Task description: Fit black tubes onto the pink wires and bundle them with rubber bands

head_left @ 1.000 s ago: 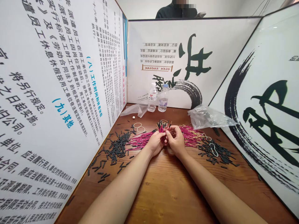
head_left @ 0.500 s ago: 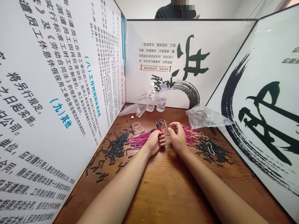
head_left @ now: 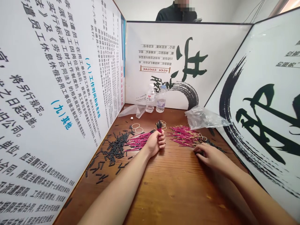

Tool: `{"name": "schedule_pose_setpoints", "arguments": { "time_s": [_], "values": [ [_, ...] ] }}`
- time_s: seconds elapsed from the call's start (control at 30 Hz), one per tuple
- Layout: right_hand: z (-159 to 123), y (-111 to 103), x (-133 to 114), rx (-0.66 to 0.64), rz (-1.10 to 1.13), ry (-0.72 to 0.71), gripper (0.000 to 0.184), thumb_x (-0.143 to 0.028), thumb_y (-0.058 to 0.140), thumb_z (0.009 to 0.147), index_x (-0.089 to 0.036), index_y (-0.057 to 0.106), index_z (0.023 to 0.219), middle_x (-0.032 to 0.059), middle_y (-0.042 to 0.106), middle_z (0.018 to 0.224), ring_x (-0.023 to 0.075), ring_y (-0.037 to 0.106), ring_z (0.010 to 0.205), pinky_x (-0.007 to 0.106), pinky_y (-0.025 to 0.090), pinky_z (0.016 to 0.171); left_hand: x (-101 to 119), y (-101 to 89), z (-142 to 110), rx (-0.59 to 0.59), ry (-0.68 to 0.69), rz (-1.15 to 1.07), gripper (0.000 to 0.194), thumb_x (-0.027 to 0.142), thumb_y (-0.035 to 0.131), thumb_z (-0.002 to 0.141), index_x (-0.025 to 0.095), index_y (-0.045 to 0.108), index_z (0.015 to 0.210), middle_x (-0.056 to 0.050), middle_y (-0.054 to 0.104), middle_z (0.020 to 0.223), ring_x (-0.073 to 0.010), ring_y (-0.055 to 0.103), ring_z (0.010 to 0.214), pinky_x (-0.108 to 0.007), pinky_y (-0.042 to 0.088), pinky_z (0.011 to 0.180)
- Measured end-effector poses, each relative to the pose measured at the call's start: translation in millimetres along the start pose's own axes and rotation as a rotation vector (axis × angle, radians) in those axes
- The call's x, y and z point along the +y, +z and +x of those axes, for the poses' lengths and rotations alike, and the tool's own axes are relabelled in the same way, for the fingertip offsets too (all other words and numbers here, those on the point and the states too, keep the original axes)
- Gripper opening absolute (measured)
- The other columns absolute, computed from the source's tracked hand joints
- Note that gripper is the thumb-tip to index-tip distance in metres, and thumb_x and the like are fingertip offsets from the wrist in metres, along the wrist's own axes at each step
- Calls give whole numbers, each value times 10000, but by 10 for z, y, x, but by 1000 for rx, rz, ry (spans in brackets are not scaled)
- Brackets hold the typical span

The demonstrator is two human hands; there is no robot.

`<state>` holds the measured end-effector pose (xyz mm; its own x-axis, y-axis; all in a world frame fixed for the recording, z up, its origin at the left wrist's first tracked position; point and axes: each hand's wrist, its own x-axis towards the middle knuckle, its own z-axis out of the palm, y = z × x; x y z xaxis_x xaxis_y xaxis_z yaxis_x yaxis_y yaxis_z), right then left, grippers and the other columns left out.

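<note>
My left hand (head_left: 155,144) is closed in a fist around a bundle of thin pink sticks (head_left: 159,126), held upright with black tips showing above the fingers. To its left lie loose pink sticks (head_left: 139,141) beside a large heap of short black tubes (head_left: 117,147). On the right, my right hand (head_left: 206,153) is down at a second heap of black tubes (head_left: 214,145) and partly covers it. Its fingers are curled together over dark pieces; what they pinch is hidden. Between the hands, more pink sticks (head_left: 184,136) with gold-coloured ends are spread out.
Pale rubber bands (head_left: 137,128) lie near the sticks. Two water bottles (head_left: 150,101) stand at the back panel. A clear plastic bag (head_left: 203,118) sits at the back right, another plastic sheet (head_left: 133,110) at the back left. Printed panels enclose the table (head_left: 173,187). A person (head_left: 175,13) is behind the back panel.
My right hand has moved right and toward me, from beside the bundle to the right-hand heap of black tubes. My left hand keeps its hold on the bundle, nearly in place.
</note>
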<state>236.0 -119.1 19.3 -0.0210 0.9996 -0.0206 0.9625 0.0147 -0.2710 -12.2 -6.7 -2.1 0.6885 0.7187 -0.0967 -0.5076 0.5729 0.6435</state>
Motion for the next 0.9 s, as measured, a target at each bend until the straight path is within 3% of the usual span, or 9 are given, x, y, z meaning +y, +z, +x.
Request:
{"name": "schedule_pose_setpoints", "arguments": {
  "time_s": [0.2, 0.37, 0.47, 0.6, 0.77, 0.9],
  "values": [
    [-25, 147, 46, 85, -36, -39, 153, -298, 451, 835, -220, 574, 788, 50, 613, 872, 190, 579, 764, 306, 422, 673, -11, 1, 2, -1, 13, 3, 83, 143, 446, 681, 180, 387, 725, 60, 222, 580, -66, 230, 446, -191, 241, 429],
    [5, 77, -27, 221, 64, -104, 101, -300, 487, 828, -218, 529, 788, 24, 592, 780, 168, 551, 702, 290, 417, 646, -25, 40, -15, -67, 28, 61, 99, 104, 449, 689, 174, 417, 751, 34, 330, 612, -90, 391, 534, -224, 370, 540],
    [96, -16, -225, 329, 226, -145, 93, -299, 509, 833, -216, 535, 799, 9, 580, 722, 151, 531, 644, 274, 409, 607, -23, 58, -38, -70, 19, 76, 119, 101, 458, 706, 180, 432, 791, 34, 339, 626, -97, 416, 547, -224, 361, 519],
    [354, -30, -669, 457, 523, -187, 112, -316, 533, 842, -209, 536, 809, -1, 565, 692, 130, 512, 586, 255, 408, 555, -6, 59, -52, -77, -2, 69, 121, 115, 469, 717, 188, 422, 802, 57, 270, 610, -65, 259, 452, -189, 234, 419],
    [751, 244, -1200, 617, 909, -230, 101, -313, 499, 874, -213, 495, 857, 13, 598, 747, 127, 541, 591, 252, 444, 545, 1, 16, -8, -62, -53, 24, 74, 209, 466, 739, 181, 421, 790, 63, 236, 602, -58, 203, 439, -175, 170, 408],
    [857, 463, -1341, 718, 1000, -253, 77, -290, 468, 901, -224, 469, 941, 55, 641, 983, 108, 551, 586, 256, 477, 544, -28, -24, 38, -2, -73, 15, 129, 296, 436, 746, 172, 436, 777, 47, 309, 609, -67, 271, 449, -187, 234, 425]
  ]
}}
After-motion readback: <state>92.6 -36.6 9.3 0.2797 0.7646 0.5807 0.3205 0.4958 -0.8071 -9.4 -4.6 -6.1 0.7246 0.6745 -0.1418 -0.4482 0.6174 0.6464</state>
